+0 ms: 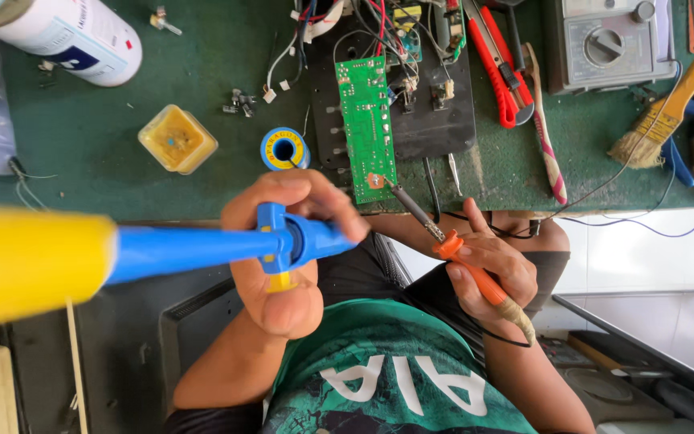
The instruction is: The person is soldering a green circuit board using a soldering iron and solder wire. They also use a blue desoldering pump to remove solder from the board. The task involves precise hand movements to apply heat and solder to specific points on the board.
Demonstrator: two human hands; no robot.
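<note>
Soldering is under way at the near edge of a green-topped workbench (122,153), where a green circuit board (369,128) lies on a black panel (435,120), its near end almost at that edge. The tip of an orange-handled soldering iron (459,257) touches a copper patch at the board's near end. The right hand (491,269) wraps all its fingers closed around the iron's handle. The left hand (283,257) grips a blue and yellow desoldering pump (194,249), fingers curled tight around its barrel, its nozzle hidden behind the fingers. Doing this well likely means steadying the iron until the solder flows, then bringing the nozzle close. Nearby sit 1 solder spool (285,149), a yellow flux tub (177,139), red pliers (501,64) and a brush (668,104).
</note>
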